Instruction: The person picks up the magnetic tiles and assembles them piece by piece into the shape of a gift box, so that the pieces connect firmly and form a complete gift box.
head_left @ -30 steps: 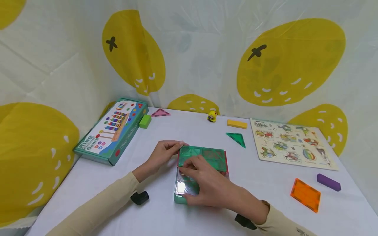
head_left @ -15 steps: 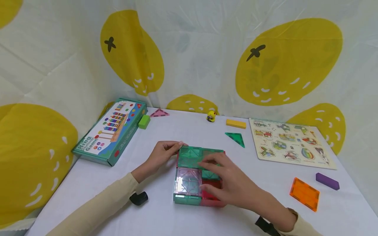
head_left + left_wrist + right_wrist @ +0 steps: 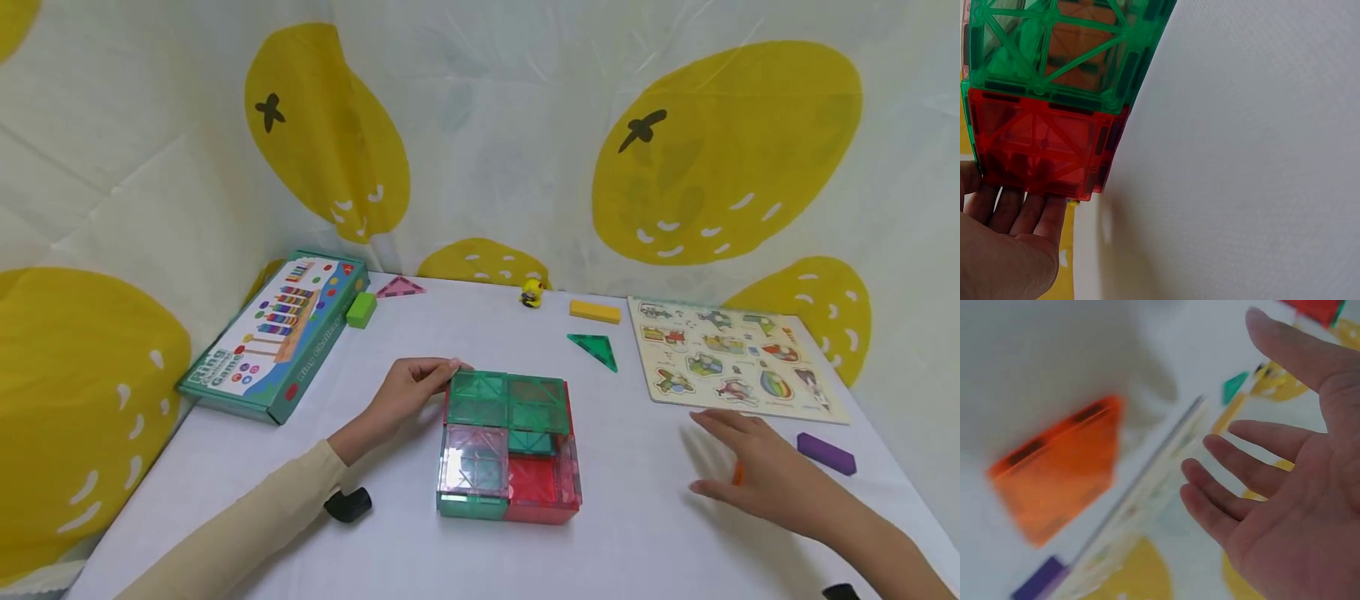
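Observation:
A low square box built of translucent magnetic tiles [image 3: 477, 400] stands on the table, with green tiles across its back top and a pale one at front left. Its front right quarter has no cover, and red shows inside. My left hand [image 3: 408, 393] holds the back left corner; in the left wrist view the fingers lie against the far end of a red side tile [image 3: 1035, 140], thumb at the upper edge. Off to the right, my right hand [image 3: 768, 471] hovers with spread fingers over an orange square tile [image 3: 1063, 469], which it mostly hides in the head view.
A green triangle tile [image 3: 595, 351], a yellow block [image 3: 595, 312] and a small yellow figurine [image 3: 531, 293] lie behind the box. A picture puzzle board [image 3: 735, 362] and purple block [image 3: 826, 454] are at right. At back left are a game box [image 3: 277, 333], green block [image 3: 362, 310] and pink triangle [image 3: 401, 287].
My right hand has left the top of the tile box and moved right, over the orange tile. My left hand stays at the back left corner.

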A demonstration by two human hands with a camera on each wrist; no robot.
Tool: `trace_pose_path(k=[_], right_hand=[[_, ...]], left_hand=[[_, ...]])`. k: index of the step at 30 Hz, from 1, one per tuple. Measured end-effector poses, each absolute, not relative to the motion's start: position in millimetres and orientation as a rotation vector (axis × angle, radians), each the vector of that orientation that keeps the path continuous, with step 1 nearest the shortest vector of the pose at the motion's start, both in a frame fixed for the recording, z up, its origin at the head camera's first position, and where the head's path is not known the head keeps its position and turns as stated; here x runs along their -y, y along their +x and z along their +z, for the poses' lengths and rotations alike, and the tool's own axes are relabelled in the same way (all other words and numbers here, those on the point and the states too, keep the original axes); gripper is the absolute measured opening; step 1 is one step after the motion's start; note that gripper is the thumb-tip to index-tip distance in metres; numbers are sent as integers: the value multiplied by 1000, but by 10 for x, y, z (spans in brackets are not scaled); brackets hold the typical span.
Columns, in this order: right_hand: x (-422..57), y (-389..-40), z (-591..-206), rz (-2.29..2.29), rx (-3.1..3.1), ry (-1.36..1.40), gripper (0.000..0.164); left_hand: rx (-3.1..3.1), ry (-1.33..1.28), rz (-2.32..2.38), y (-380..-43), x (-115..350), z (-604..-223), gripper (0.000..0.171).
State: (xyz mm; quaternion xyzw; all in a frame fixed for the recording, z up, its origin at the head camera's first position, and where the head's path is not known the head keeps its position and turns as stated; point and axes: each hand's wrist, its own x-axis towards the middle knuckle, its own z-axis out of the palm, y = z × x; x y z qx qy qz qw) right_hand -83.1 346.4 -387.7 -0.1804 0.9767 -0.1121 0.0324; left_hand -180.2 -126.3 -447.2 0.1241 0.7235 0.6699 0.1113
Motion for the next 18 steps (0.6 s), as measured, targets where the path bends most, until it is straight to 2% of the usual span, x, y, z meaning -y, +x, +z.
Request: trace_pose_path(k=[7,14,18], right_hand=[[-3911,-725,-4117,-250,-2974,-369,90],[-4108,-647,-4254,-228,-2944,-239,100],[-4189,-660,-4290,-238,-2953,-207,92]], left_hand=[[-2124,351,1969,-1796,1250,-4490,32],[-2133,353,1984,-1779,1247,-4490,32],[-2125,361,1988,-1779,1241,-4488,31]])
